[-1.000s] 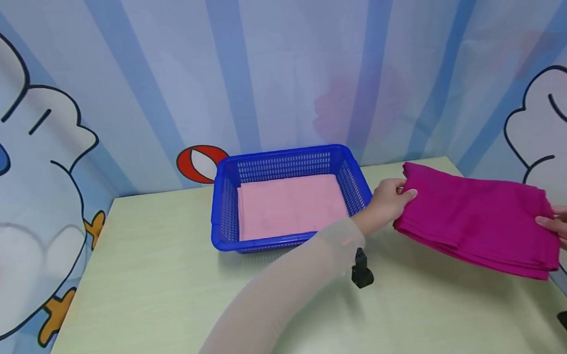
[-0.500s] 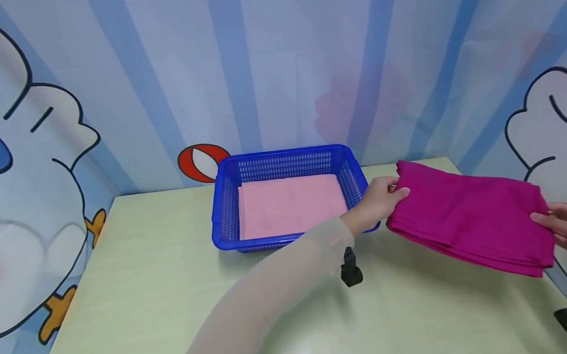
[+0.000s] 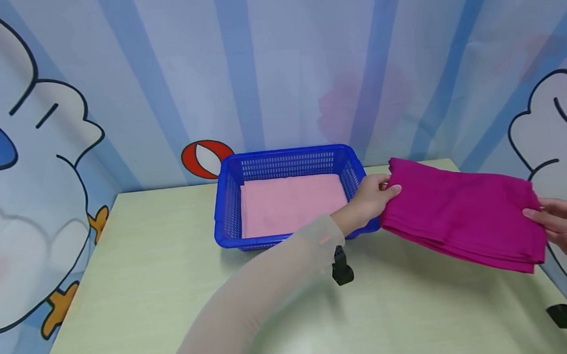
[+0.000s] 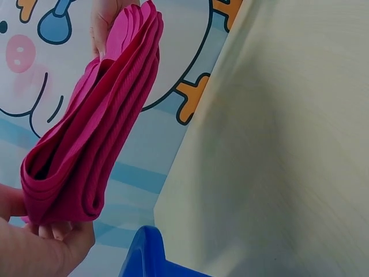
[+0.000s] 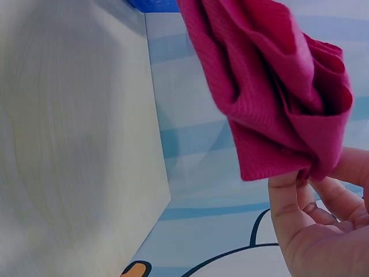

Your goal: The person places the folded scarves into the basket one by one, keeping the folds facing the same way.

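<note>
A folded magenta cloth (image 3: 460, 210) hangs above the table's right side, stretched between both hands. Its left end is pinched by my left hand (image 3: 368, 196), thumb on top and fingers beneath. My right hand (image 3: 565, 226) pinches the opposite end at the right edge of the head view. Both wrist views show the cloth's stacked layers, seen end-on in the left wrist view (image 4: 98, 127) and bunched near the fingers in the right wrist view (image 5: 282, 92). Just left of the cloth, a blue plastic basket (image 3: 220, 217) holds a folded pink cloth (image 3: 292, 206).
The basket stands at the back of a pale wood-grain table (image 3: 164, 290), close to a printed curtain (image 3: 288, 80). More printed curtain with cartoon figures borders the left and right sides. My left forearm crosses in front of the basket's near right corner.
Both hands have shifted a little left with the magenta cloth, bringing its left end nearer the basket. The head view has turned slightly. The pink cloth stays in the basket.
</note>
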{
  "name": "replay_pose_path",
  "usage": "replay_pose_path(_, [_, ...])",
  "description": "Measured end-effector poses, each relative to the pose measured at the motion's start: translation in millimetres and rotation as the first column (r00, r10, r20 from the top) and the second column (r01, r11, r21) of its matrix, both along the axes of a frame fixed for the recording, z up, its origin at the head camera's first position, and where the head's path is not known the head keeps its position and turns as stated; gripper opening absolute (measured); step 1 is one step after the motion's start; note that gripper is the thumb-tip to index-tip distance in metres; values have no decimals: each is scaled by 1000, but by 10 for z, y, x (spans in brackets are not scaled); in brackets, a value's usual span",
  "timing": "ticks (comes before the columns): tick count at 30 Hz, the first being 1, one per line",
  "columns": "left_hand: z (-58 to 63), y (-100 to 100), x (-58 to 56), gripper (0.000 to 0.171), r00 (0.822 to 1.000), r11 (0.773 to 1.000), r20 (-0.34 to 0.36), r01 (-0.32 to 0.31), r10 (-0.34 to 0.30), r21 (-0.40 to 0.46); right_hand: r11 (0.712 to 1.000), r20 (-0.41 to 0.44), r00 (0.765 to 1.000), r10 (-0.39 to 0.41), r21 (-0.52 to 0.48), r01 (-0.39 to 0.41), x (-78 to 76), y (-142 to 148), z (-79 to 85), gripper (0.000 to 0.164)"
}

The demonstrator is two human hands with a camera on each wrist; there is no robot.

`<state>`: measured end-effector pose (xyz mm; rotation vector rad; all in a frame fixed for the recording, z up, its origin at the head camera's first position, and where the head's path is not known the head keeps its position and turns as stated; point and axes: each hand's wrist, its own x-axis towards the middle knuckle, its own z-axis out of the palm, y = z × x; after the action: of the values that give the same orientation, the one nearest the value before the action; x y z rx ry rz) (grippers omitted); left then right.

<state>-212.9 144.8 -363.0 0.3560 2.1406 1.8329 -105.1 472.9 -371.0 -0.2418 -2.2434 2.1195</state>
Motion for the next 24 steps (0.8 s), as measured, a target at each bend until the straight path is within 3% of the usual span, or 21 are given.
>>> replay_pose_path(4, [-4,-68,-12,29,1000,1000,-1,5,-5,5,1000,12,1000,-19,23,19,-19,-74,13,26])
replay_pose_path(8, [5,-141,-16,30,1000,1000,10,4,-4,0,993,38,999,-36,113,31,-43,-142,32,25])
replay_pose_path(17, [41,-313,-55,35,997,999,68,-23,20,40,977,84,996,-8,213,-10,-167,-243,76,19])
replay_pose_path(24, [87,-401,-82,40,999,1000,31,-31,31,0,961,122,992,-20,277,-15,-229,-322,87,14])
